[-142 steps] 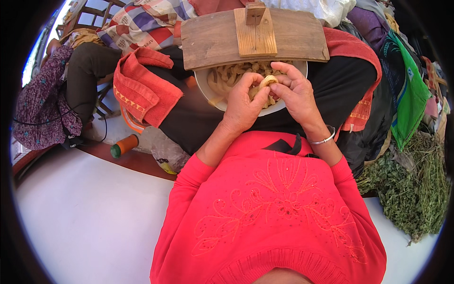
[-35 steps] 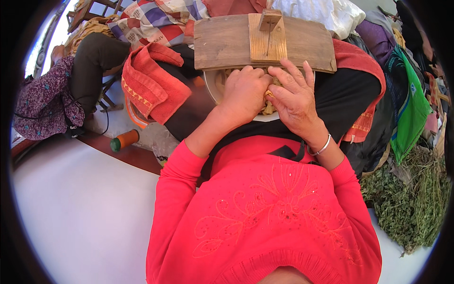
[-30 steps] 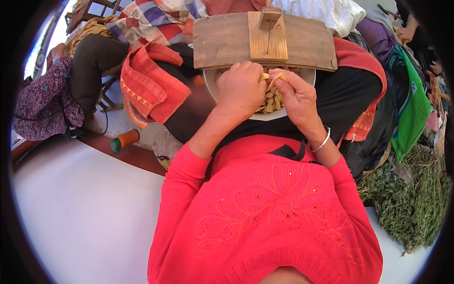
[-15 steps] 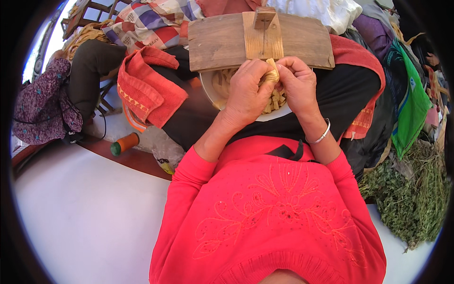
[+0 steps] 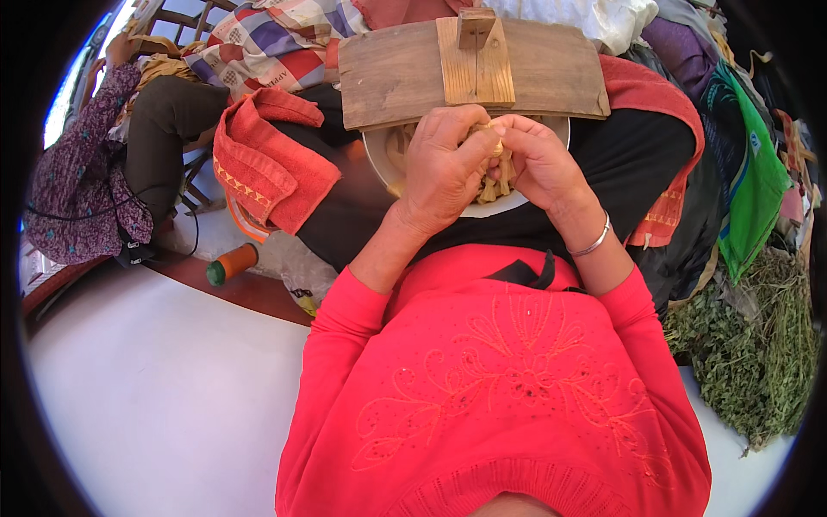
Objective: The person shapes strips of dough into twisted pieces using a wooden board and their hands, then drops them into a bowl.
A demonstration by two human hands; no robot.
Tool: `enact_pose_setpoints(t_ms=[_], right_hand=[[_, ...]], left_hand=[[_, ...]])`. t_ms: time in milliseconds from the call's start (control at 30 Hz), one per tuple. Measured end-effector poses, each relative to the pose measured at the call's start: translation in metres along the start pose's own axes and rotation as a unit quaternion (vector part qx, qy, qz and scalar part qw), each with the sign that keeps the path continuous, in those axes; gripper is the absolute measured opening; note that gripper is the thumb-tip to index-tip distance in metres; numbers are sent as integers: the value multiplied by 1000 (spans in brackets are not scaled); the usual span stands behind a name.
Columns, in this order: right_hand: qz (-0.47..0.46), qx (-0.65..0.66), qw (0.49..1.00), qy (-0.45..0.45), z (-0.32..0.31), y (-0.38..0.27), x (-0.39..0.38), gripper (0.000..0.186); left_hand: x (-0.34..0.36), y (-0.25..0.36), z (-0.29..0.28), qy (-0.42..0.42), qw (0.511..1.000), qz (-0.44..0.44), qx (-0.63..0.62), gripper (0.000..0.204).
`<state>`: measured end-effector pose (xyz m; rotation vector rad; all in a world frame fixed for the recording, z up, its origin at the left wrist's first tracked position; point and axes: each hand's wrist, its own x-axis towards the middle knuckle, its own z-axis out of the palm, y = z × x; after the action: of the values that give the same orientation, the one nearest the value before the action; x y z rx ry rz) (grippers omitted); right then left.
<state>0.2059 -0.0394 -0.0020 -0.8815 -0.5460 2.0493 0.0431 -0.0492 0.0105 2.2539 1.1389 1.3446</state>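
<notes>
My left hand (image 5: 441,165) is closed on a pale yellow fibrous strip (image 5: 491,138), its thumb bent across toward the right. My right hand (image 5: 544,164) pinches the same strip, fingertips against those of the left. Both are over a white bowl (image 5: 377,172) that rests in my lap between my dark-trousered legs, holding more tan pieces, partly hidden by my hands. A wide wooden board (image 5: 379,76) lies across the bowl's back, with a small upright block (image 5: 474,30) fixed on a narrower plank.
A co-worker in a purple patterned sleeve (image 5: 82,172) sits at left, hand near a wooden lattice. Red towels (image 5: 276,172) drape my legs. An orange spool (image 5: 233,263) lies lower left. Dried herbs (image 5: 741,353), a green bag (image 5: 749,207) and heaped cloths crowd the right and back.
Since half a second ago the yellow strip has dropped lower between my fingers and my right hand has tilted leftward. The co-worker's hand at left has risen toward the lattice.
</notes>
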Motion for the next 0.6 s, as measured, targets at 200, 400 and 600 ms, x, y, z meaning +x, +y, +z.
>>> enact_pose_setpoints(t_ms=[200, 400, 600], right_hand=[[-15, -80, 997, 1, -2, 6, -2, 15], [-71, -141, 986, 53, 0, 24, -6, 15], [-142, -169, 973, 73, -6, 29, 5, 12]], left_hand=[[-8, -14, 1, -43, 995, -54, -70, 20], [-17, -16, 10, -35, 953, -237, -183, 11], [-11, -19, 9, -64, 926, -319, -193, 13]])
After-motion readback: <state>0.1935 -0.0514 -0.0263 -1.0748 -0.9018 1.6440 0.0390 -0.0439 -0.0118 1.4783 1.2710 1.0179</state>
